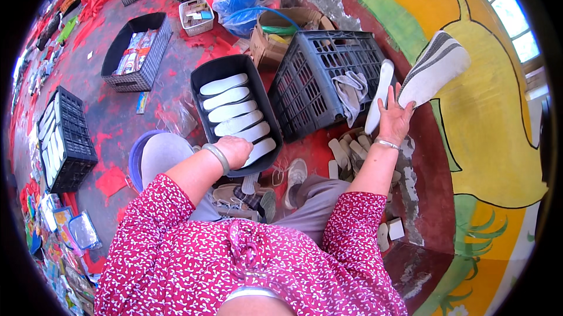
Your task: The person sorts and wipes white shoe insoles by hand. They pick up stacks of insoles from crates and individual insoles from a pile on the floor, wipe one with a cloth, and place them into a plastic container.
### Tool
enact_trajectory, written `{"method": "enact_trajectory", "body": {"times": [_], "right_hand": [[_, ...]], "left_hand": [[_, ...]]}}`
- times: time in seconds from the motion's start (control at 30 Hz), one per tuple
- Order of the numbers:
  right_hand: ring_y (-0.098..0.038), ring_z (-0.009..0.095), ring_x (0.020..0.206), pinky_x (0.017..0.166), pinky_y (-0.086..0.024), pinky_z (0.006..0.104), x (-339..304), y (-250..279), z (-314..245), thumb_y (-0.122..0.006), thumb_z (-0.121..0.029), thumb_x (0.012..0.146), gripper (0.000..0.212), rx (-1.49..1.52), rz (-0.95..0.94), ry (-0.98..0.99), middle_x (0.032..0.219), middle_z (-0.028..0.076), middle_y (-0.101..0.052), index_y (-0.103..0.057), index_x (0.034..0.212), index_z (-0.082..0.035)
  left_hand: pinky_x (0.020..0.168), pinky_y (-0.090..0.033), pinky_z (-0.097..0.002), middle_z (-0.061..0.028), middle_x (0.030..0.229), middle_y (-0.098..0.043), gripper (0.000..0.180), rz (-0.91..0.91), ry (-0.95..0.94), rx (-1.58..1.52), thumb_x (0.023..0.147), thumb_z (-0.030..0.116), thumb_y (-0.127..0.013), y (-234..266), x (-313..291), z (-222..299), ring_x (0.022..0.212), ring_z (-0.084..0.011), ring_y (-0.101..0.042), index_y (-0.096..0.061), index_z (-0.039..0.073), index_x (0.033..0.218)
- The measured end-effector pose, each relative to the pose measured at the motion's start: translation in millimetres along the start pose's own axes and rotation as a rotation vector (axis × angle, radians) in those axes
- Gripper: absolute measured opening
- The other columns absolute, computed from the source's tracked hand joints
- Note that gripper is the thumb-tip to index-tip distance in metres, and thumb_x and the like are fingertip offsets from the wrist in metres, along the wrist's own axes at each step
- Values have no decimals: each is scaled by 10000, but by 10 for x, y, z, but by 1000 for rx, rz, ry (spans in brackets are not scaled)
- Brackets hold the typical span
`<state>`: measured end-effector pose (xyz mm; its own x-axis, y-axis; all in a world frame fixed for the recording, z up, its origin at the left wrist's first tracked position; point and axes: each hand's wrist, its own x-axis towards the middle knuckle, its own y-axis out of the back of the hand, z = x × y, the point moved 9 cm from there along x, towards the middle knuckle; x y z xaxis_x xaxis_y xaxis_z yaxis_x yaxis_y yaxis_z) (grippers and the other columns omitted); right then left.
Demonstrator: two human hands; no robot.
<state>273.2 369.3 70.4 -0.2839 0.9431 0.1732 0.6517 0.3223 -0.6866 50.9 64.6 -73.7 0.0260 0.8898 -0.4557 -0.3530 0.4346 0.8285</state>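
My left hand [233, 150], with a bangle at the wrist, is closed over the near end of a black fabric bin [196, 105]. Its curled fingers meet a white insole [260, 150], and their tips are partly hidden. Several more white insoles [234, 124] lie in a row inside that bin. Off to the right, my right hand [394, 121] is turned palm up, pinching one end of a fanned stack of white insoles with grey edges [437, 70]. Beside its fingers another insole [380, 96] stands nearly upright; whether the hand touches it I cannot tell.
A grey plastic crate [316, 81] with a cloth [350, 90] over its rim stands between my hands. Loose insoles [346, 155] are piled below it. A painted wall [487, 128] rises at right. Leftward are a patterned bin [136, 75] and a black crate of insoles [76, 158].
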Motion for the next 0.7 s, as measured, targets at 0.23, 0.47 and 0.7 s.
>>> {"method": "enact_trajectory", "body": {"times": [0.23, 0.47, 0.7], "right_hand": [[-523, 327, 1092, 825, -403, 478, 253, 518, 177, -547, -335, 898, 410, -40, 73, -59, 1261, 83, -486, -379, 1248, -205], [-614, 286, 960, 657, -444, 337, 316, 768, 348, -544, -278, 912, 367, -126, 295, -46, 1187, 86, -515, -397, 1228, -165], [-646, 227, 827, 674, -485, 284, 412, 779, 255, -530, -254, 921, 387, -279, 298, 79, 1109, 80, -550, -376, 1250, -120]], "left_hand": [[798, -480, -424, -193, 919, -643, 269, -20, 3, 23, 837, 199, -535, 9, -3, 16, 898, -334, -617, -583, -4, 1007], [793, -477, -429, -191, 904, -643, 256, -42, 3, 25, 837, 215, -547, -22, -9, 9, 879, -331, -619, -595, 14, 989], [779, -490, -407, -170, 910, -654, 196, -30, 20, 32, 822, 194, -562, 2, -4, 21, 893, -313, -630, -629, 37, 918]]}}
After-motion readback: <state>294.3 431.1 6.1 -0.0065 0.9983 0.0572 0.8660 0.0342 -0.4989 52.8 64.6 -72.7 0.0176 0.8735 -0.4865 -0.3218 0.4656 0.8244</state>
